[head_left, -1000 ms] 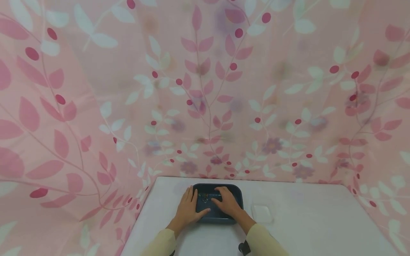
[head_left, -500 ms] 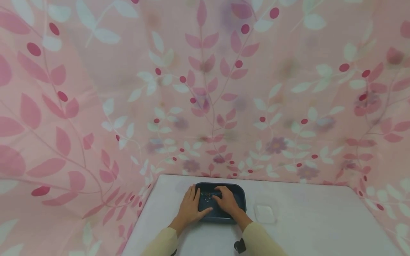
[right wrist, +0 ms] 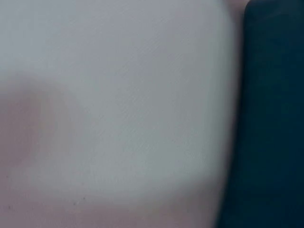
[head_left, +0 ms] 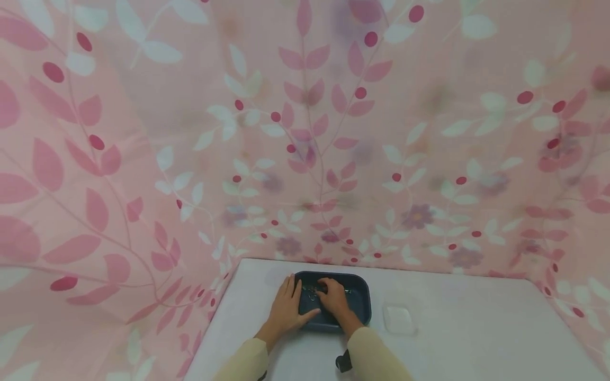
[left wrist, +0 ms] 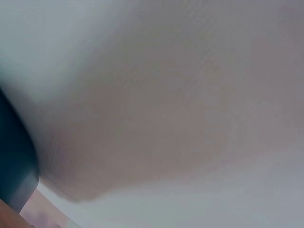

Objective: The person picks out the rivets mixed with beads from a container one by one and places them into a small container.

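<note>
A dark blue rectangular tray (head_left: 360, 306) stands on the white table in the head view. Several small shiny loops (head_left: 312, 296), too small to identify, lie in its left half. My left hand (head_left: 285, 313) rests along the tray's left side, fingers straight and thumb reaching over the front left part. Inside the tray, my right hand (head_left: 335, 300) bends its fingers down beside the loops; its fingertips are partly hidden, and whether they pinch anything is unclear. The left wrist view catches only a tray corner (left wrist: 16, 152) and a sliver of skin. In the right wrist view a tray wall (right wrist: 270, 114) shows.
To the right of the tray lies a clear shallow container (head_left: 399, 320) on the white table (head_left: 476, 328). A black device (head_left: 343, 362) sits at my right wrist. Pink floral cloth (head_left: 314, 159) hangs behind and at both sides.
My right hand has shifted left within the tray, and its fingers have drawn in closer together near the loops. The left hand keeps its place on the tray. The head view has turned slightly left.
</note>
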Available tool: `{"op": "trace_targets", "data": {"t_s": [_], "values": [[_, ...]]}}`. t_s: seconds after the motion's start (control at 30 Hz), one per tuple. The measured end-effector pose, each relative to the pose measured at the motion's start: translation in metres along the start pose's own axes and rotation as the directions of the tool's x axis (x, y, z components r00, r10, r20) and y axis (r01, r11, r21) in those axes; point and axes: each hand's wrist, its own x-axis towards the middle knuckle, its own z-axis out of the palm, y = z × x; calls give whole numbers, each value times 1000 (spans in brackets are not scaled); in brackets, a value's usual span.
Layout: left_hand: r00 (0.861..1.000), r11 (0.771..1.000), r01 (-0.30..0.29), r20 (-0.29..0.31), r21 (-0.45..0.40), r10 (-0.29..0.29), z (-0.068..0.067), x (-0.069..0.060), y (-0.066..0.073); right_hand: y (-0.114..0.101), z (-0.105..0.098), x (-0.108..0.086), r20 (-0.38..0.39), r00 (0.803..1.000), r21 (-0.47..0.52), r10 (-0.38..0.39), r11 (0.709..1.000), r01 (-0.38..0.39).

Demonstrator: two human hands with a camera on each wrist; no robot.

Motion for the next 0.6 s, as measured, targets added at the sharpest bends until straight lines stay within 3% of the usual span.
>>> {"op": "trace_targets", "data": {"t_s": [0.33, 0.6], "values": [[996, 1000, -24, -81, -5, 23, -3, -3, 0, 7, 7, -2, 42, 999, -7, 18, 1000, -17], [999, 1000, -3, -46, -29, 2, 0, 1, -1, 5, 3, 0, 40, 999, 14, 29, 999, -30]]}}
